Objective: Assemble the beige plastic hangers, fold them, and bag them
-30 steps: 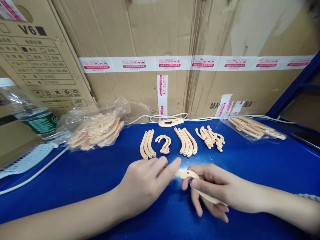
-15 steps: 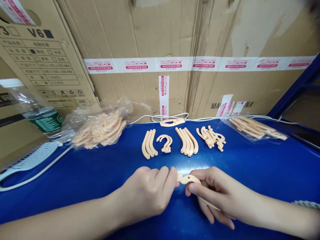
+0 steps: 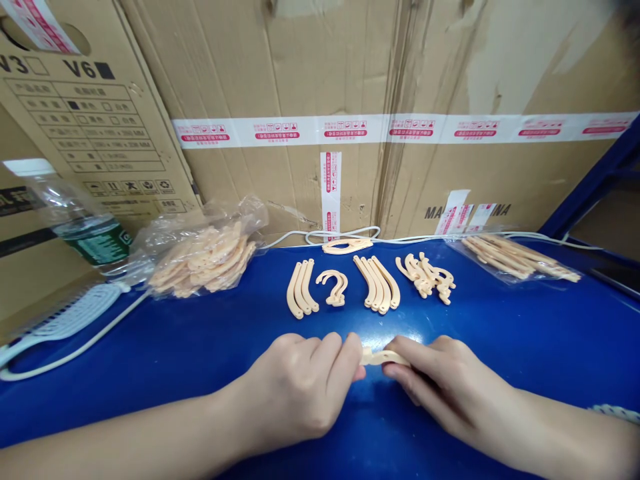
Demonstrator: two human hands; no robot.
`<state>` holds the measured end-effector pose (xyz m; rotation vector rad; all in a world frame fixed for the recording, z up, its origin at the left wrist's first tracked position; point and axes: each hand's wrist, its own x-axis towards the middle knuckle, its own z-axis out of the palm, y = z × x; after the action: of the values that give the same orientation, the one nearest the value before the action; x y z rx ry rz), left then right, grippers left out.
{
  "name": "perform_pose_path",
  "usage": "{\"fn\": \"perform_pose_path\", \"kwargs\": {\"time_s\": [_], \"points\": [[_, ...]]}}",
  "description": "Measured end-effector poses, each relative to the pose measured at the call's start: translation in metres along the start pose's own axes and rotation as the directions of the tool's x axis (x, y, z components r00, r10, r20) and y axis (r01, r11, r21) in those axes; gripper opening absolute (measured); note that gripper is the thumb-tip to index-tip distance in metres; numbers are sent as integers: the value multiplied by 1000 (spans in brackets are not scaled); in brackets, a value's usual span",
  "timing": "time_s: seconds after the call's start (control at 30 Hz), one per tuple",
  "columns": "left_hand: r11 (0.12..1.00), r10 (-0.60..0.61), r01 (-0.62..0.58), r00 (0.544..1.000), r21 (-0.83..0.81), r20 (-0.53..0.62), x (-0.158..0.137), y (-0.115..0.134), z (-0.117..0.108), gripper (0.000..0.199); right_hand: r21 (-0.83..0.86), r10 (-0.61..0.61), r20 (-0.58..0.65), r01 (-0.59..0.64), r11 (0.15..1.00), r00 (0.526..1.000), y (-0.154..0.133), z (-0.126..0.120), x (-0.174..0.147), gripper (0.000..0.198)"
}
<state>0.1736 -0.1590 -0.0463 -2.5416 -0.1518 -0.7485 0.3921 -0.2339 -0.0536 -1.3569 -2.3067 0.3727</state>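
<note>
Left: green-labelled bottle (image 3: 93, 235), pale hairbrush (image 3: 83, 315) nearer, white cable (image 3: 95, 347) beside it. Far side: big cardboard box (image 3: 290, 73), red-and-white tape (image 3: 310, 129) across.

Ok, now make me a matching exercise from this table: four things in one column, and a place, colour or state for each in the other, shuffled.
Things
1. bottle
2. cream part
3. tabletop
4. hairbrush

Descriptions
A. deep blue and shiny
B. pale, with bristles
C. white-capped and green-labelled
D. held between the left hand and the right hand

Right pairs: 1-C, 2-D, 3-A, 4-B
</note>
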Motion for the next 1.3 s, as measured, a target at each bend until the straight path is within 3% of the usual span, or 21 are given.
{"fn": "perform_pose_path", "kwargs": {"time_s": [0.1, 0.2, 0.33, 0.43, 0.53, 0.6, 0.63, 0.7, 0.83, 0.97, 1.07, 1.13, 1.2, 1.3], "points": [[999, -33, 34, 999, -23, 25, -3, -2, 3, 28, -124, -117, -34, 112, 986, 993, 0, 1, -3, 27], [980, -130, 146, 984, -132, 120, -7, -6, 11, 34, -193, -251, -30, 241, 951, 968, -1, -2, -2, 26], [840, -301, 380, 920, -387, 250, -7, -9, 16, 41, -94, -206, -193, 191, 977, 959, 2, -18, 6, 18], [581, -415, 592, 806, -559, 423, 0, -9, 12, 41, -207, -271, -364, 206, 956, 891, 17, -38, 15, 17], [207, -504, 752, 631, -626, 590, 5, -11, 12, 37, -329, -299, -469, 150, 932, 831, 46, -56, 21, 21], [-73, -514, 770, 516, -634, 686, 6, -14, 15, 35, -333, -263, -484, 103, 937, 835, 68, -63, 23, 23], [-187, -505, 750, 481, -634, 717, 6, -15, 17, 35, -343, -252, -484, 83, 936, 838, 78, -65, 25, 23], [-325, -492, 694, 456, -642, 742, 5, -16, 20, 35, -376, -247, -454, 67, 924, 856, 97, -66, 27, 28], [-443, -494, 606, 451, -661, 744, 3, -18, 21, 29, -414, -185, -346, 28, 910, 920, 124, -61, 29, 42], [-560, -517, 512, 398, -651, 758, 4, -17, 19, 22, -428, -158, -328, 3, 904, 931, 122, -57, 29, 46], [-591, -538, 473, 374, -654, 756, 5, -16, 16, 21, -368, -207, -373, 61, 928, 904, 91, -50, 28, 41], [-591, -554, 454, 373, -667, 744, 6, -15, 15, 21, -332, -301, -357, 181, 926, 884, 62, -43, 25, 32], [-591, -570, 436, 370, -679, 734, 6, -13, 14, 23, -351, -443, -275, 340, 872, 853, 34, -35, 22, 27], [-591, -581, 412, 378, -693, 721, 5, -10, 14, 22, -458, -582, -149, 465, 757, 800, 9, -24, 15, 22]]}}
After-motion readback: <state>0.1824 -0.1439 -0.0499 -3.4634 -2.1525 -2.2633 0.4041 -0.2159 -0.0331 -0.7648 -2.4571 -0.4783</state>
